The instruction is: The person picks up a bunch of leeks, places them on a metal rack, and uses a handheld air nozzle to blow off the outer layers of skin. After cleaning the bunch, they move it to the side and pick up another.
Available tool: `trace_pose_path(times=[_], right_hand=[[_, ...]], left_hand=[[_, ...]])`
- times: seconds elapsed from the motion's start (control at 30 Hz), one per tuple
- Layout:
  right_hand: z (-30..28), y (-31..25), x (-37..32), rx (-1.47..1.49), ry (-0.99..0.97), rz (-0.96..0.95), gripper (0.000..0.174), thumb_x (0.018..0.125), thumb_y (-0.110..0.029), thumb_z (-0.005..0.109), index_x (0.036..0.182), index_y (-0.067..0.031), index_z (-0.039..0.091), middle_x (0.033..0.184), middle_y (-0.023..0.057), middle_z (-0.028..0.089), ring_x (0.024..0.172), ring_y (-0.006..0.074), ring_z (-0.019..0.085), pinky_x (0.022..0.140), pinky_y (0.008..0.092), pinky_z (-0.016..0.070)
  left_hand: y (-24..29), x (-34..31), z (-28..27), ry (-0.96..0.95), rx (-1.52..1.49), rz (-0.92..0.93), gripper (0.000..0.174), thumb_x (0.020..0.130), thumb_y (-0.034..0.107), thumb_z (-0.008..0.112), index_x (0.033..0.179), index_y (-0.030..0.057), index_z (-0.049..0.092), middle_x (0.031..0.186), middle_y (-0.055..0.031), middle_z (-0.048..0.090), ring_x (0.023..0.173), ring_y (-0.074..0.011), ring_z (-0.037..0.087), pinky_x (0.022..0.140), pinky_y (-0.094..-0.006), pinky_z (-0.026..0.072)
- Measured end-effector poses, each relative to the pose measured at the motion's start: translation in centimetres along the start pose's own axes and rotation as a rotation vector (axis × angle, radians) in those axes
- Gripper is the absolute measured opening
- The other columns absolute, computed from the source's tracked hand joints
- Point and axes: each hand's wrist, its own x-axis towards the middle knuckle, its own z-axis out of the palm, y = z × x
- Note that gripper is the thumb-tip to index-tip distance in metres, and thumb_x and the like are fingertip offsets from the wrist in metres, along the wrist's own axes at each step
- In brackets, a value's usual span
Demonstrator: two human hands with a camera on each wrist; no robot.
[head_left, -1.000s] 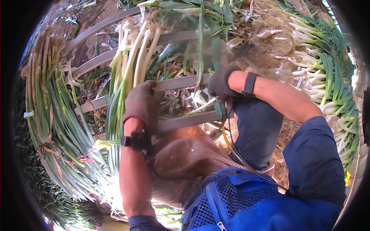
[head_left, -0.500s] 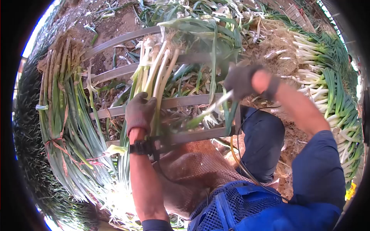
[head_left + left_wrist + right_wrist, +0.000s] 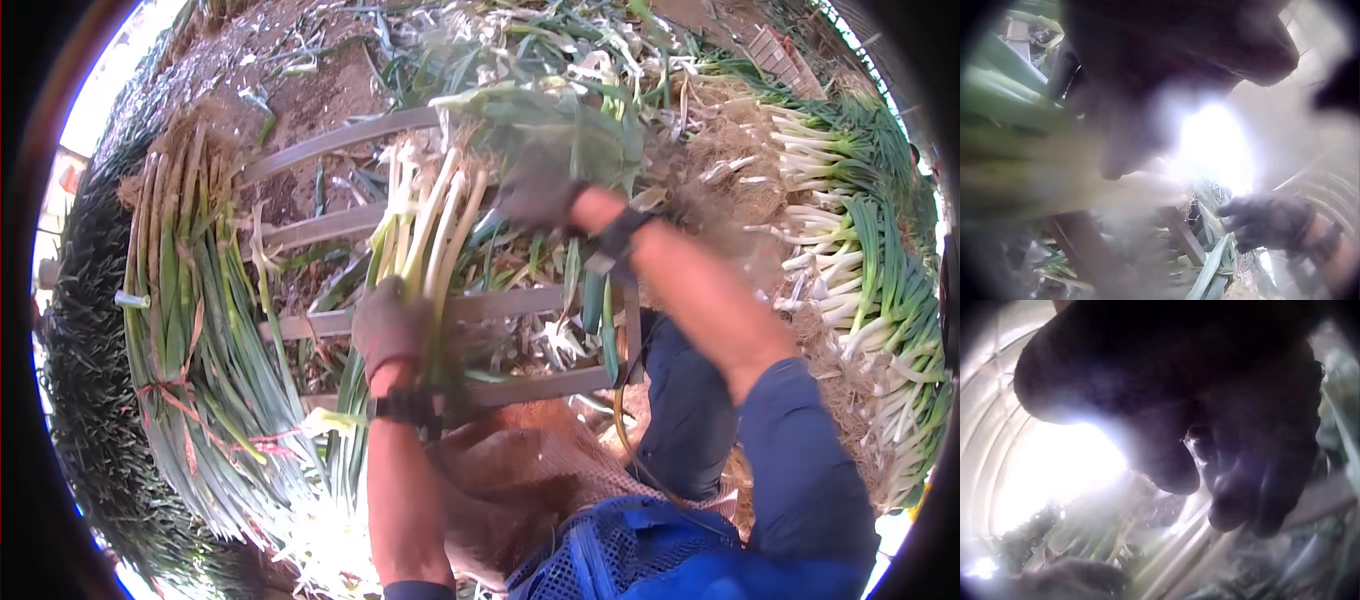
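In the head view a dark-gloved left hand (image 3: 388, 325) grips several long green onions (image 3: 442, 228), their white stems and roots pointing away from the body. Pale blurred stems (image 3: 1054, 181) run past that hand's fingers in the left wrist view. The right hand (image 3: 540, 188), gloved too and blurred by motion, is just right of the root ends. Its loosely bent fingertips (image 3: 1229, 515) hang over pale stems in the right wrist view, with nothing seen in their grasp. Beneath the onions runs a rack of metal bars (image 3: 510, 303).
On the left lies a large bundle of green onions (image 3: 190, 300) with a red tie. A long row of cleaned green onions (image 3: 830, 240) lines the right side. Loose leaves (image 3: 500, 45) litter the soil beyond the rack. A cable (image 3: 620, 420) hangs near the knee.
The right hand had a pale stalk at its fingers beside the right end of the rack; it has swung up and left toward the root ends, without that stalk. The left hand stays on the onions.
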Motion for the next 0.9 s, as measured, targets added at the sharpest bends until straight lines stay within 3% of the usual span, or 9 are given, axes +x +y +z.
trace_pose_path(times=[0.07,0.17,0.27,0.37,0.4,0.47,0.73,0.83,0.9], right_hand=[[5.5,-3.9,3.5,0.025,-0.173,0.013,0.028,0.1,-0.022,0.054,0.122,-0.0166,0.071,0.099,0.0175,0.075,0.089,0.0365,0.074,0.07,0.0451,0.0594],[14.8,-7.9,6.8,1.013,0.259,0.284,0.021,0.096,-0.021,0.066,0.108,-0.0069,0.076,0.098,0.0134,0.078,0.08,0.027,0.075,0.068,0.0394,0.061],[13.1,-10.7,5.7,0.721,0.432,0.394,0.028,0.103,-0.025,0.062,0.105,-0.0008,0.075,0.093,0.0091,0.075,0.081,0.0163,0.07,0.072,0.0344,0.0573],[12.0,-10.8,3.7,1.855,0.507,0.768,0.028,0.103,-0.023,0.062,0.104,0.0014,0.075,0.092,0.0045,0.074,0.086,0.0125,0.065,0.077,0.0321,0.053],[16.7,-11.3,5.7,2.044,0.777,0.636,0.038,0.094,-0.032,0.071,0.103,0.0055,0.074,0.084,0.0074,0.073,0.073,0.0169,0.063,0.072,0.0338,0.0501],[13.3,-11.5,4.1,1.942,0.533,0.861,0.039,0.094,-0.033,0.073,0.103,0.0047,0.075,0.087,0.0076,0.075,0.076,0.0166,0.065,0.072,0.0345,0.0513],[10.3,-12.6,4.1,2.178,0.515,0.506,0.028,0.096,-0.021,0.073,0.106,0.0044,0.078,0.105,0.0085,0.079,0.093,0.0152,0.071,0.088,0.0317,0.0543],[13.6,-13.4,1.5,1.523,0.761,0.324,0.029,0.1,-0.016,0.063,0.112,0.0072,0.074,0.115,0.0121,0.077,0.101,0.0165,0.07,0.091,0.0329,0.0552],[17.0,-13.6,2.2,2.64,0.667,0.248,0.028,0.103,-0.006,0.052,0.118,0.0075,0.071,0.121,0.0142,0.074,0.108,0.0197,0.07,0.095,0.0333,0.0557]], left_hand=[[1.1,-0.2,-0.9,-0.045,0.079,-0.052,0.058,0.079,0.031,0.085,0.131,0.0105,0.069,0.128,-0.0152,0.07,0.119,-0.0344,0.066,0.1,-0.0435,0.0529],[1.1,-0.2,-0.8,-0.087,0.107,-0.058,0.06,0.077,0.029,0.085,0.132,0.0097,0.068,0.128,-0.0157,0.068,0.12,-0.0355,0.065,0.103,-0.0434,0.0517],[0.9,-0.4,-0.8,-0.097,0.068,-0.041,0.059,0.077,0.028,0.086,0.13,0.0089,0.069,0.129,-0.0159,0.069,0.121,-0.0356,0.064,0.104,-0.0429,0.0507],[1.0,-0.5,-1.6,-0.105,-0.008,-0.043,0.057,0.078,0.03,0.086,0.128,0.0085,0.071,0.129,-0.0161,0.069,0.121,-0.0354,0.064,0.104,-0.043,0.0505],[0.7,-0.6,-1.4,-0.085,-0.024,-0.029,0.057,0.077,0.03,0.086,0.128,0.0085,0.072,0.128,-0.0163,0.069,0.12,-0.0354,0.065,0.104,-0.0432,0.0506],[0.4,-0.7,-0.6,-0.075,0.001,-0.008,0.058,0.077,0.032,0.087,0.128,0.0085,0.072,0.127,-0.0166,0.069,0.119,-0.0353,0.065,0.103,-0.0434,0.0508],[-0.3,0.3,-1.1,-0.222,0.052,-0.091,0.055,0.069,0.036,0.092,0.115,0.0088,0.078,0.118,-0.0156,0.074,0.108,-0.0337,0.071,0.095,-0.0427,0.0546],[0.1,-0.2,-2.2,-0.214,0.039,-0.12,0.049,0.07,0.03,0.094,0.109,0.0051,0.078,0.104,-0.0138,0.078,0.094,-0.0282,0.074,0.086,-0.0391,0.057],[-2.4,0.2,0.2,-0.36,-0.162,-0.106,0.043,0.073,0.025,0.093,0.106,0.0022,0.077,0.095,-0.0116,0.078,0.086,-0.0227,0.073,0.081,-0.0357,0.0571]])
